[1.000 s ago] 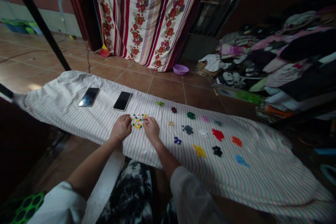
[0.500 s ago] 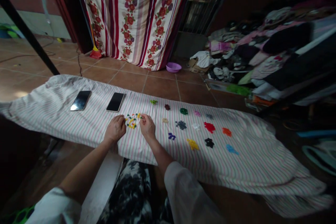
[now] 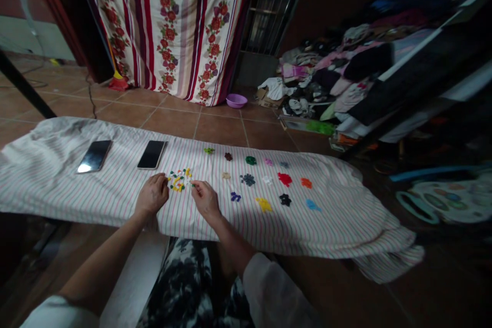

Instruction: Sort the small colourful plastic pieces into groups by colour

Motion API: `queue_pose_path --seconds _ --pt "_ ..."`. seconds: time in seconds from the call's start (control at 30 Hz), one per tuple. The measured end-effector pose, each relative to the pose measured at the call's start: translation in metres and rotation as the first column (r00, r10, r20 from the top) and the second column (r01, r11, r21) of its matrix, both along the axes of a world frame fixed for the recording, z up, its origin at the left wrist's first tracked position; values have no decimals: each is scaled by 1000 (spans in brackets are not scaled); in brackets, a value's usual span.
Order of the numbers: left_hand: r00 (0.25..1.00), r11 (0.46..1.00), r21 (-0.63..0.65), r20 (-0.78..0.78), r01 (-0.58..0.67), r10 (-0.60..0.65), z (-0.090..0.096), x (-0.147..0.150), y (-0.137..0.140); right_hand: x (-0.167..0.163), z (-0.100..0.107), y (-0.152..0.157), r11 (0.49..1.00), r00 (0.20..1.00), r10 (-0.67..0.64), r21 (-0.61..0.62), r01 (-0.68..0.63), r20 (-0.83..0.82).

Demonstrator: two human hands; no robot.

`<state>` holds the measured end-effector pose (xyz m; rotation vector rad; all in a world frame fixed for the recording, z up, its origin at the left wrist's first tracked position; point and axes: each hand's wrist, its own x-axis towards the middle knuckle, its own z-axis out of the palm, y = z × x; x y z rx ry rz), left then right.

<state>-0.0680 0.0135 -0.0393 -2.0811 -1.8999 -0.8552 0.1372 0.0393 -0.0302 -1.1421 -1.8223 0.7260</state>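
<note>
A mixed cluster of small yellow, white, green and orange pieces [image 3: 178, 183] lies on the striped cloth [image 3: 346, 220] between my hands. At its left edge rests my left hand [image 3: 152, 193], fingers curled together; whatever they may hold is hidden. My right hand [image 3: 205, 199] is closed in a pinch just right of the cluster, with a small green piece [image 3: 192, 184] at its fingertips. Several single-colour heaps spread to the right, among them purple pieces [image 3: 236, 196], yellow pieces [image 3: 263, 204], black pieces [image 3: 285, 200], red pieces [image 3: 285, 179] and light blue pieces [image 3: 312, 205].
Two phones, a left one [image 3: 94, 156] and a right one [image 3: 152, 155], lie on the cloth's left part. Beyond the table are a floral curtain [image 3: 180, 31], a purple basin [image 3: 236, 101], a red broom [image 3: 118, 82] and heaped clothes [image 3: 346, 72].
The camera view has turned to the right, so the scene sits further left. My right hand has drawn back slightly from the cluster, while my left hand stays at its left edge.
</note>
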Motion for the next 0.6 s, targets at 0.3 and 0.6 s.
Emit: queue_pose_path --seconds 0.3,0.6 --pt "994 996 17 -66 -90 91 3 3 -3 29 -4 -38 1000 999 -2 -13 3 49" --pt "984 991 0 -111 -137 136 -1 4 -4 38 -3 -48 997 999 44 -67 -45 -28"
